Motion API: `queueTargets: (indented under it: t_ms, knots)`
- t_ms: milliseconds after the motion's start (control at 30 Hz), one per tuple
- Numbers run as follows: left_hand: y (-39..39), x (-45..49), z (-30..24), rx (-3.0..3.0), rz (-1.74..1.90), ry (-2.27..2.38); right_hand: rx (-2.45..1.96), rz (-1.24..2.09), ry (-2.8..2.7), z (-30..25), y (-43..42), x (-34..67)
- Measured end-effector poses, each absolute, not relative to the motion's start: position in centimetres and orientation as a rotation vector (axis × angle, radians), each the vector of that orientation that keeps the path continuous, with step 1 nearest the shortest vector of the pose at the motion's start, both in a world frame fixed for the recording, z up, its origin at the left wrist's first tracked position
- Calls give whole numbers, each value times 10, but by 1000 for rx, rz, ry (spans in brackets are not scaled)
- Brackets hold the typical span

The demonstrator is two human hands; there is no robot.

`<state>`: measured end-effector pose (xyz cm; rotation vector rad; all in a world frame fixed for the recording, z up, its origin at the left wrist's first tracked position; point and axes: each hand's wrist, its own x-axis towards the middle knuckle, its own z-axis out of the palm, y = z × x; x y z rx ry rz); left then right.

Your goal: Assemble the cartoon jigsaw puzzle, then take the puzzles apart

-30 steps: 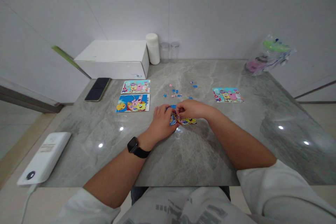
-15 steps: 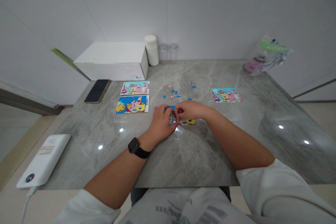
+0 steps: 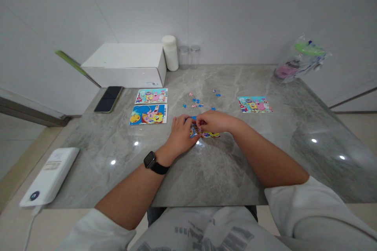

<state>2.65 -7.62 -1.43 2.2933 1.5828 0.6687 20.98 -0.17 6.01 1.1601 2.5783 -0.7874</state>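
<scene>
A small, partly joined cartoon jigsaw (image 3: 209,134) lies on the grey marble table (image 3: 224,164), mostly covered by both hands. My left hand (image 3: 180,135), with a black watch on its wrist, rests curled on the puzzle's left edge. My right hand (image 3: 215,121) pinches at the puzzle's top from the right, its fingertips meeting the left hand's. Whether a loose piece sits between the fingers is hidden. Several loose blue and pink pieces (image 3: 196,102) lie scattered just beyond the hands.
Two cartoon picture cards (image 3: 149,114) lie left of the hands, a third card (image 3: 255,104) to the right. A phone (image 3: 108,99), a white box (image 3: 126,65), a white bottle (image 3: 170,52), two jars, a plastic bag (image 3: 300,59) and a white device (image 3: 48,175) stand round the edges.
Both hands stay closed on the puzzle at the same spot, with only slight finger movement. The camera has shifted a little.
</scene>
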Motion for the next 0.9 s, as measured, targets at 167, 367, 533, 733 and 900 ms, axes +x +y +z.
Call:
queueTargets:
  t_ms: [167,367,533,733,900]
  knots:
    - [-76,27,-18,2290,703,1586,1247,-845,2523,51,4,211]
    - [-75,24,-15,2258,750,1544,1440,-918,2493,53,15,221]
    - [-74,16,-2,2245,769,1388,1545,-792,2545,58,26,238]
    - [-81,20,4,2348,596,1384,1725,-494,2473,59,44,264]
    - [-81,21,3,2347,533,1385,1820,-448,2359,63,56,285]
